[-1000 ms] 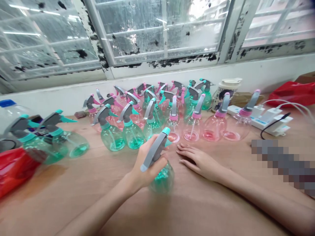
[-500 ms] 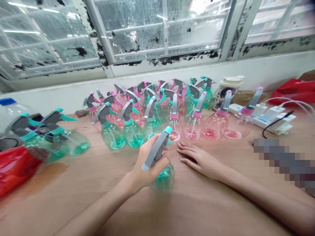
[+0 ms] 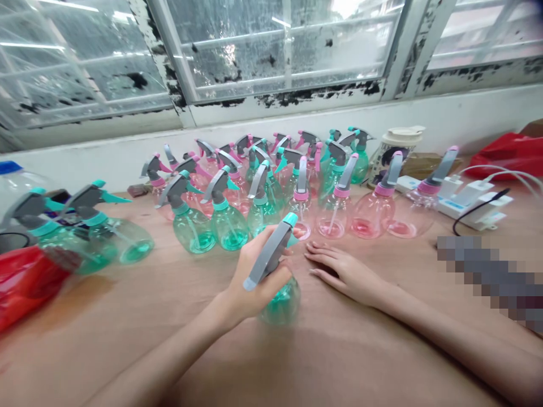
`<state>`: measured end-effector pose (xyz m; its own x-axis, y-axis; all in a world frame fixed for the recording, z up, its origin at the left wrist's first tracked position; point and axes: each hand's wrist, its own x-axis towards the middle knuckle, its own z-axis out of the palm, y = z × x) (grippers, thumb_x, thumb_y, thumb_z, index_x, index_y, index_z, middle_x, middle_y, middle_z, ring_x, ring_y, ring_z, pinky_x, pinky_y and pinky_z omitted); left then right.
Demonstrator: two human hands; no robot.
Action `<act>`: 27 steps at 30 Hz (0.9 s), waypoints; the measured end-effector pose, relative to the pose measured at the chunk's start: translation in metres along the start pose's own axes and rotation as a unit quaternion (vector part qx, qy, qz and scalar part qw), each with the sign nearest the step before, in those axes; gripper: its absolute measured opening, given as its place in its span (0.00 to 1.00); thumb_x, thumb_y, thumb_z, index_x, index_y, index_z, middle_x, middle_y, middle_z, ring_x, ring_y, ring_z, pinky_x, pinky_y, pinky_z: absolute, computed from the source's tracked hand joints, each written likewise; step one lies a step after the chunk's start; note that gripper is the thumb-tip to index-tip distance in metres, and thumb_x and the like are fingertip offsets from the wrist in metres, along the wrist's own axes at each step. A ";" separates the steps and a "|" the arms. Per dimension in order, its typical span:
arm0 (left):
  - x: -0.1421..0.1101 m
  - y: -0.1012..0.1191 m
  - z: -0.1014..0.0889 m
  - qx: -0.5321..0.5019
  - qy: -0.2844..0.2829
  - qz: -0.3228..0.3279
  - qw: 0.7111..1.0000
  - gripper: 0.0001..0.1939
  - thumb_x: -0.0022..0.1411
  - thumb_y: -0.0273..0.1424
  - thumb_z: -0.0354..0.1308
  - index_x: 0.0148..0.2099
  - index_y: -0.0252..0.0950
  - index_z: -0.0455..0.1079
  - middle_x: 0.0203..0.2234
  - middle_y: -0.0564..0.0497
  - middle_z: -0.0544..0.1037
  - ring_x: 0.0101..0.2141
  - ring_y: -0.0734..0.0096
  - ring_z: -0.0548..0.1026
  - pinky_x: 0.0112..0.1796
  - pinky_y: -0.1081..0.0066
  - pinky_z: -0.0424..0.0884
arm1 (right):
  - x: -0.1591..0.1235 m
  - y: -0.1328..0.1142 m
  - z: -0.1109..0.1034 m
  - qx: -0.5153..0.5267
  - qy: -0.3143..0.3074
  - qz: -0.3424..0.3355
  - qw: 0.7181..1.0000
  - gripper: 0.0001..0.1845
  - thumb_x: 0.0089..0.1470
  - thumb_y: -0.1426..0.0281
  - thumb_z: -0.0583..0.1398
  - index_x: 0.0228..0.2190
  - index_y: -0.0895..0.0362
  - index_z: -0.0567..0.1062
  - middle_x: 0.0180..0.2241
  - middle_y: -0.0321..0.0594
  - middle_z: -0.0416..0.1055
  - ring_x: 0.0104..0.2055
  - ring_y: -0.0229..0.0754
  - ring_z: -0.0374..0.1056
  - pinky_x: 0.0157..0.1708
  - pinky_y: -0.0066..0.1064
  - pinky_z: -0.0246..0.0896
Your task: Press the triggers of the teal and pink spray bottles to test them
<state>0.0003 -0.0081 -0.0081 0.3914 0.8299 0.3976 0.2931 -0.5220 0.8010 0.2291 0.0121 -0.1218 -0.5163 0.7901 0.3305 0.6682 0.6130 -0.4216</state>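
Observation:
My left hand (image 3: 258, 271) is wrapped round the neck of a green spray bottle (image 3: 280, 302) with a grey and teal trigger head, near the middle of the table. The bottle's collar is hidden behind my fingers. Flat on the wood to the right rests my right hand (image 3: 339, 268), fingers stretched out and holding nothing. Just beyond it stand pink spray bottles, among them one clear pink bottle (image 3: 333, 217) close to my fingertips. Green spray bottles, such as this one (image 3: 229, 226), line up behind my left hand.
Several more pink and green bottles crowd toward the wall. Two green bottles (image 3: 138, 243) stand at left by a red plastic bag (image 3: 29, 282). At right are a lidded cup (image 3: 394, 155), a white power strip (image 3: 477, 206) with cables, another red bag (image 3: 509, 155) and a pixelated patch.
The view has shifted slightly, moving the scene a little upward in the picture. My left hand still grips the green spray bottle, and my right hand stays flat on the table.

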 end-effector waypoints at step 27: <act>-0.001 0.003 -0.005 0.040 0.009 -0.008 0.999 0.07 0.56 0.30 0.52 0.38 0.40 0.67 0.24 0.55 0.68 0.22 0.72 0.64 0.30 0.68 0.68 | -0.001 0.002 0.000 0.015 0.012 -0.007 1.000 0.22 0.65 0.61 0.54 0.57 0.51 0.70 0.59 0.44 0.68 0.63 0.52 0.60 0.61 0.50 0.58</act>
<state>-0.0033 -0.0098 -0.0038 0.3712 0.8408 0.3939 0.3675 -0.5226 0.7693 0.2306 0.0122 -0.1229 -0.5121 0.7810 0.3574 0.6442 0.6245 -0.4416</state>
